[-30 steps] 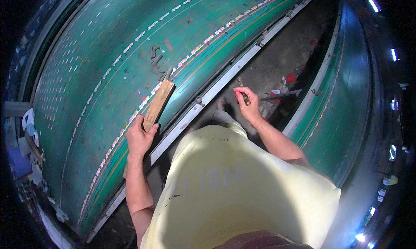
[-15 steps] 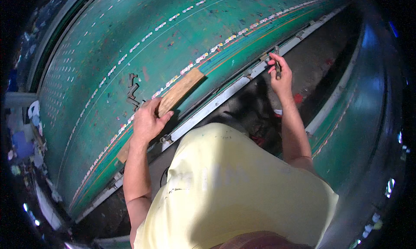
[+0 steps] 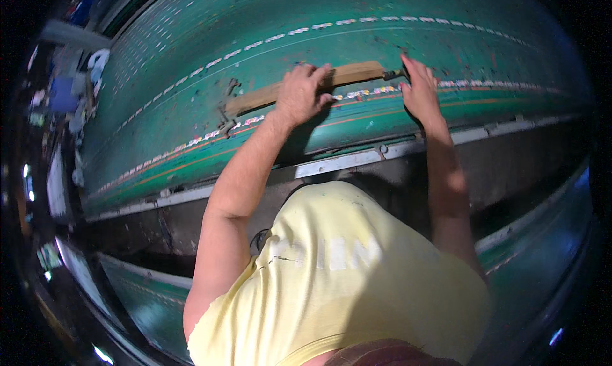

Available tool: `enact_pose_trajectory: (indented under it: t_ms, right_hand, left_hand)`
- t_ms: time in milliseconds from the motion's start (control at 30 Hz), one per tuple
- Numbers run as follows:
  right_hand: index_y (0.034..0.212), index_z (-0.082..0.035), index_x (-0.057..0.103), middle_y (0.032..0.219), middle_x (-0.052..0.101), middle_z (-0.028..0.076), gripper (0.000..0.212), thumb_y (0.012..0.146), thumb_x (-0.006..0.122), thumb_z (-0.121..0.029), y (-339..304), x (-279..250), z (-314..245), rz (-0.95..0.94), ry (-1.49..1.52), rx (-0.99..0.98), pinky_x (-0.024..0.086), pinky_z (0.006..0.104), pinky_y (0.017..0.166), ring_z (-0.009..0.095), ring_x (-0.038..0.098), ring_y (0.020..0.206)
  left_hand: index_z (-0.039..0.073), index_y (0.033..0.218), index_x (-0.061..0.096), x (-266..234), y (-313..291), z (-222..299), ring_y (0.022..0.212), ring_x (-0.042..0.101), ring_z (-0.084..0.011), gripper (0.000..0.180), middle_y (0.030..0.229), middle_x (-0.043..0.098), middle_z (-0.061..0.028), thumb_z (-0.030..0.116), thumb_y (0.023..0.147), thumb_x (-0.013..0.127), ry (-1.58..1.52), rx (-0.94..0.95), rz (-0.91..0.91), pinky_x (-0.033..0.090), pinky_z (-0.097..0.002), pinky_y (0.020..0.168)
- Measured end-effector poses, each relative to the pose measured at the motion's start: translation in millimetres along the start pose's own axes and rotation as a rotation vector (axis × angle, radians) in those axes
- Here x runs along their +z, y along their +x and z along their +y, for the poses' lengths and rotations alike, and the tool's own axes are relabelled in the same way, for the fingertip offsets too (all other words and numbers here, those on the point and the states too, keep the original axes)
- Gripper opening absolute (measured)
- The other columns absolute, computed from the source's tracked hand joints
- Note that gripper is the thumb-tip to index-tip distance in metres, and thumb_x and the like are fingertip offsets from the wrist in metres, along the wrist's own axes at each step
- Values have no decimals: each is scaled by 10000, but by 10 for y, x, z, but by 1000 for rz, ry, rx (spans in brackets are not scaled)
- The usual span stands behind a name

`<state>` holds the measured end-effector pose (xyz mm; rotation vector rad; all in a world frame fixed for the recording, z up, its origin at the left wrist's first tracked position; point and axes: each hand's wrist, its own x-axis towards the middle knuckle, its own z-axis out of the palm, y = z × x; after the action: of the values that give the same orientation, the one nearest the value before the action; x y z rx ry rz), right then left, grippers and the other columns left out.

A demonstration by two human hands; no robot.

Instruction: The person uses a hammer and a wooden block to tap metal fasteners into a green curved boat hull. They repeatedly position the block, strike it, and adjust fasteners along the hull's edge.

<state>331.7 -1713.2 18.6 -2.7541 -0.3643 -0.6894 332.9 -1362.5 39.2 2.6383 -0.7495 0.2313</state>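
Observation:
A long flat wooden board [image 3: 357,73] lies across the green surface, just beyond the row of small coloured marks. My left hand [image 3: 301,93] is over its middle, thumb on the near side and fingers across the top and far side. Past the board's right end is a short, dark, rod-like tool [image 3: 393,75]. My right hand [image 3: 422,91] has it between thumb and forefinger; the palm hides part of it, so its exact kind is unclear. Dark angled metal pieces [image 3: 226,121] lie by the board's left end, partly covered by it.
The large green surface [image 3: 191,111] bears dashed rows of marks and orange lines. A pale metal rail [image 3: 338,163] runs along its near edge, with a dark gap before my body. Another green surface [image 3: 150,302] lies at lower left. Assorted items, including a blue one [image 3: 62,95], are at far left.
The board has moved farther from me, off the lined strip, and turned more level. My right hand has brought the tool from over the rail to the board's right end. The view has turned.

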Motion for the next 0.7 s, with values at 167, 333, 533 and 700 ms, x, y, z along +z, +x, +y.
enact_pose_trajectory:
  t_ms: [167,333,533,700]
  right_hand:
    - [1356,-57,734,1108,767,198,313,1045,717,-88,-635,-112,-191,-3,509,91,588,402,839,354,749,967]
    - [1326,-49,737,1125,729,154,346,1003,818,-144,-1541,-156,-366,-48,549,63,577,399,759,273,718,893]
    - [1306,-28,772,1146,658,93,461,866,905,10,-1544,-302,-1071,-98,554,241,530,288,722,157,613,839]
    - [1262,-9,780,1120,670,85,373,905,879,33,-1577,-188,-1155,-43,551,382,521,272,722,124,620,811]
  left_hand:
    - [77,1122,753,-512,-928,91,1045,675,-388,291,1071,696,-154,218,896,871,-42,-28,125,546,-506,891]
    - [69,981,748,-839,-2289,-109,815,696,-364,203,879,669,-125,231,927,858,3,-456,128,559,-486,707]
    - [48,1022,759,-845,-2848,-73,874,731,-391,248,1047,671,-136,251,932,869,-48,-644,115,593,-516,730]
    - [21,1097,787,-868,-2931,-243,824,716,-384,251,978,676,-164,212,951,860,-38,-603,116,584,-481,696]
